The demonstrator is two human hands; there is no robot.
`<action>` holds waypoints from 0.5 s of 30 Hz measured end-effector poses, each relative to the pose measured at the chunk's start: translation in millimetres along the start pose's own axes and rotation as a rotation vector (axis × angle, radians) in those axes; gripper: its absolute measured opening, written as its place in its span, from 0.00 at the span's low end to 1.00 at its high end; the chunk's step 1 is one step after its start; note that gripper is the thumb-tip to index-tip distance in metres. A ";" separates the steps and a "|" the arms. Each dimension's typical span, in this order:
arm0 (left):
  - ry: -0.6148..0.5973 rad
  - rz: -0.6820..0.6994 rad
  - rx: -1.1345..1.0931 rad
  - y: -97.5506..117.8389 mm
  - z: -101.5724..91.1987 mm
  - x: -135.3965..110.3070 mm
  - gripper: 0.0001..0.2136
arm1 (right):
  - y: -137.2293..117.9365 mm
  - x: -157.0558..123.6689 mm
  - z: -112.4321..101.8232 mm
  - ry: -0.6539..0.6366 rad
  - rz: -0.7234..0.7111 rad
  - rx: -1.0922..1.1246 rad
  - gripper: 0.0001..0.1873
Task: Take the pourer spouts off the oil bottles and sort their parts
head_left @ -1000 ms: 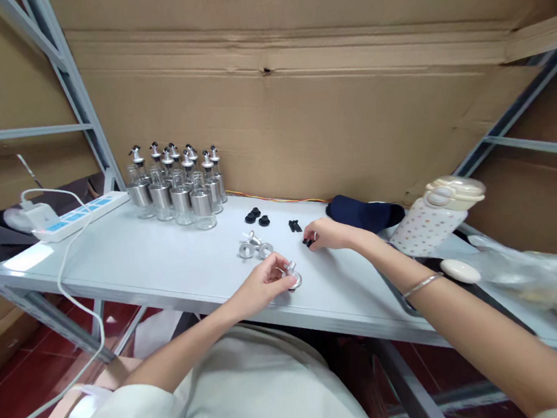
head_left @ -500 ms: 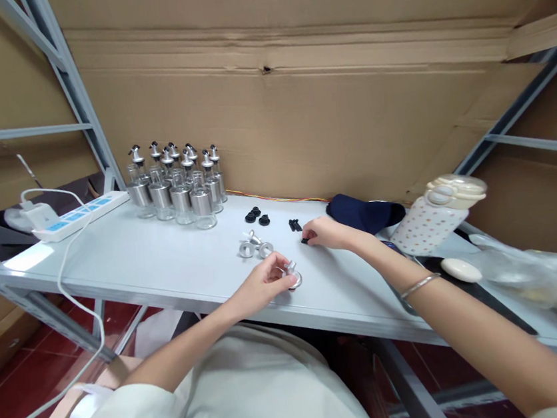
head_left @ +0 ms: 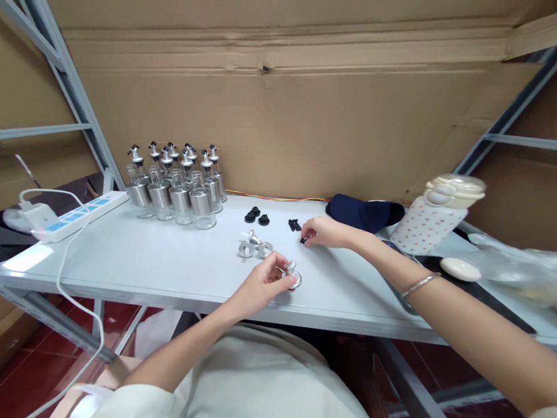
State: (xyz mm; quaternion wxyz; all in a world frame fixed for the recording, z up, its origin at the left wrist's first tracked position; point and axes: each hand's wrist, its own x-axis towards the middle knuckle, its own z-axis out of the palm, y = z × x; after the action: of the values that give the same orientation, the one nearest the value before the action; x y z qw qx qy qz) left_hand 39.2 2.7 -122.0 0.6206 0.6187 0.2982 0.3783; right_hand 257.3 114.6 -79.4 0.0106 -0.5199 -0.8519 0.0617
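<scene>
Metal spout [head_left: 294,278] near the front edge of the white table [head_left: 123,253], your left hand [head_left: 265,282] with fingers clamped on it, your right hand [head_left: 326,232] with fingertips pinched on a small black piece [head_left: 303,240], silver spouts [head_left: 255,240] beyond your left hand, glass bottles [head_left: 202,202] farther left

Small black piece [head_left: 303,240] mostly hidden by right hand [head_left: 326,232], silver spout [head_left: 293,277] partly covered by left hand [head_left: 267,281], far bottles [head_left: 214,188] partly behind near bottles [head_left: 202,203], plastic bag [head_left: 543,286] blurred at right
</scene>
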 end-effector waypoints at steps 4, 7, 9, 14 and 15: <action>-0.001 -0.006 0.001 -0.2 1.0 -0.3 0.16 | -0.4 2.6 4.1 0.012 -0.008 0.018 0.08; 0.001 -0.003 0.007 0.5 1.3 -0.3 0.15 | 0.5 3.0 6.7 0.014 -0.021 0.033 0.07; -0.002 0.002 0.005 1.3 1.2 -0.1 0.15 | 1.2 2.2 7.4 0.016 -0.027 0.042 0.07; 0.006 0.000 0.006 0.9 0.2 0.1 0.15 | 1.7 -0.1 7.9 0.027 -0.041 0.062 0.07; 0.006 0.000 0.007 0.4 0.1 0.1 0.15 | 1.7 -0.2 8.0 0.029 -0.046 0.065 0.07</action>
State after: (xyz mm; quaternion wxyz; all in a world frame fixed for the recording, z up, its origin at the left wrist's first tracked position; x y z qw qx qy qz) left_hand 39.3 2.8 -121.5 0.6174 0.6200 0.3012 0.3790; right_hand 258.3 114.4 -87.5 0.0413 -0.5006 -0.8609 0.0812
